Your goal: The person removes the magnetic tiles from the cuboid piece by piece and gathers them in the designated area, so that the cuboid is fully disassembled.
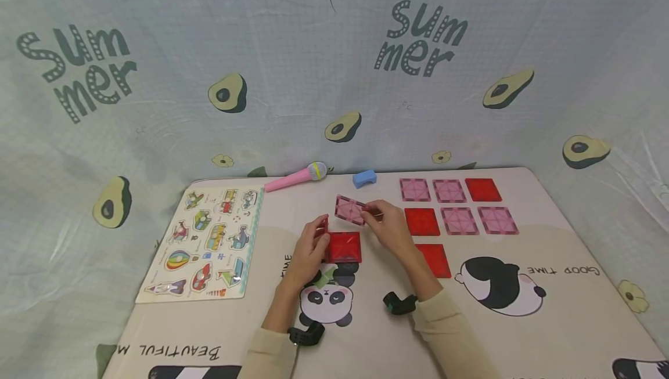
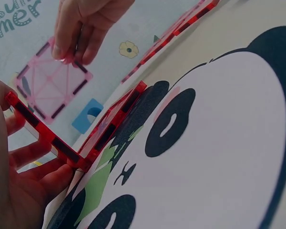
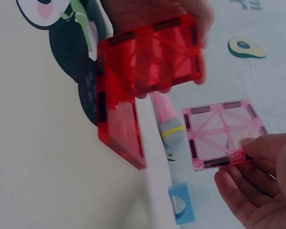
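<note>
A red magnetic tile (image 1: 345, 247) lies flat on the mat, just above the printed panda's head. At its left edge stands a second red magnetic tile (image 3: 157, 57), tilted upright, its lower edge meeting the flat one. My left hand (image 1: 307, 251) holds this upright tile, with fingers (image 2: 43, 179) behind it. Raised beyond the flat tile is a translucent pink magnetic tile (image 1: 348, 209). My right hand (image 1: 388, 228) pinches it by one edge between thumb and fingers, apart from the red tiles in the right wrist view.
Several pink and red tiles (image 1: 460, 220) lie in rows at the right. A blue arch block (image 1: 364, 179) and a pink toy microphone (image 1: 295, 179) sit along the back edge. A picture puzzle board (image 1: 204, 245) lies at the left. A printed curtain (image 1: 324, 48) hangs behind.
</note>
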### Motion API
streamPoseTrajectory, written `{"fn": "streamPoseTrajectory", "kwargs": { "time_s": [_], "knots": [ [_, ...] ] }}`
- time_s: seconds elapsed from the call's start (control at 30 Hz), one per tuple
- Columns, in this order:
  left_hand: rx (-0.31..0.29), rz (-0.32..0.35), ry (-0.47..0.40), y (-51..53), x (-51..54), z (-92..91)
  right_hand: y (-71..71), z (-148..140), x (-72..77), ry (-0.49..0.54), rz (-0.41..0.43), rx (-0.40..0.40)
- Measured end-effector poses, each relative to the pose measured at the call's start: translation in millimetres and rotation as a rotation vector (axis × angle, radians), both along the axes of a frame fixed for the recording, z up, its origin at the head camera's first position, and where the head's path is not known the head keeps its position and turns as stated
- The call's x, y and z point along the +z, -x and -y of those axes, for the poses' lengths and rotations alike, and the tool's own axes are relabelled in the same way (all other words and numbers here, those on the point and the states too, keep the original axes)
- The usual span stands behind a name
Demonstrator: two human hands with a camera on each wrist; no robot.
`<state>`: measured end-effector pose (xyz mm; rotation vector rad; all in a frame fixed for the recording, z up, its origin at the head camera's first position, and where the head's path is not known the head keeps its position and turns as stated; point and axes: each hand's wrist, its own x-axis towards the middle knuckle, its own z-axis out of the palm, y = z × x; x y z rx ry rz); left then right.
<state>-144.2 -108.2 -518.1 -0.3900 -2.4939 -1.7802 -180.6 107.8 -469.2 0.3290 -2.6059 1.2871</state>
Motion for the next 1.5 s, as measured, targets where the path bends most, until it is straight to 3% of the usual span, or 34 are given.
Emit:
{"fn": "streamPoseTrajectory", "kwargs": {
  "time_s": [0.4,0.7,0.97,1.07,1.3,1.43,1.5],
  "knots": [
    [0.015,-0.009,0.043,0.5,-0.9,1.3,-21.1,-25.4,18.5,0.007,-0.005,-0.033],
    [0.014,-0.016,0.017,-0.7,-4.5,3.5,-31.0,-54.0,23.3,-0.026,-0.043,-0.051],
    [0.023,0.003,0.008,0.3,-3.5,2.0,-43.4,-84.9,29.5,-0.053,-0.021,-0.108],
    [0.02,0.013,0.009,-1.5,1.4,0.2,-47.7,-95.1,31.1,-0.064,-0.004,-0.125],
    [-0.013,0.011,0.027,-18.4,37.4,-2.6,-55.1,-115.5,32.4,-0.096,-0.017,-0.2],
    [-0.004,-0.003,0.024,-19.3,40.0,-3.5,-57.5,-127.1,31.8,-0.111,-0.019,-0.249],
    [0.006,-0.001,0.02,-13.6,28.2,-3.1,-59.2,-133.6,32.3,-0.119,-0.011,-0.273]
  ]
}}
